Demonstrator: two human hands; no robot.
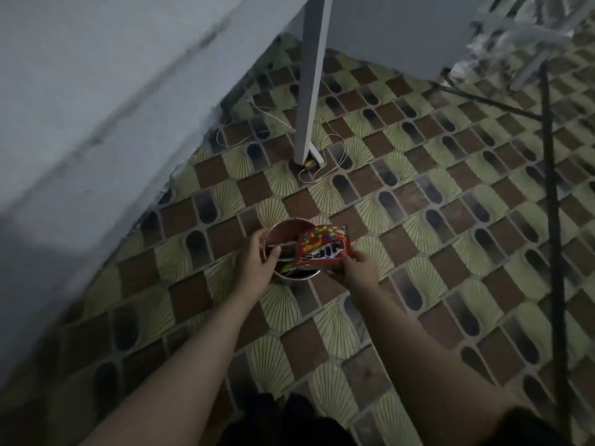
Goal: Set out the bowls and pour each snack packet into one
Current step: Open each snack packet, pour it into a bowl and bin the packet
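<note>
Above the brown and green patterned floor (402, 220), two bare arms reach out. The left hand (256, 263) is curled around the rim of a round shiny metal bowl (283, 230), with its fingers dipping inside. More packets sit inside the bowl, too dark to tell apart. The right hand (357, 268) pinches the bottom corner of a red Nips snack packet (322, 247) and holds it over the bowl. A white table leg (310, 91) stands farther away

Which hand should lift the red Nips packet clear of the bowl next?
The right hand. It already pinches the red packet at its lower corner, above the bowl. The left hand grips the bowl's rim, so it looks better kept steadying.
</note>
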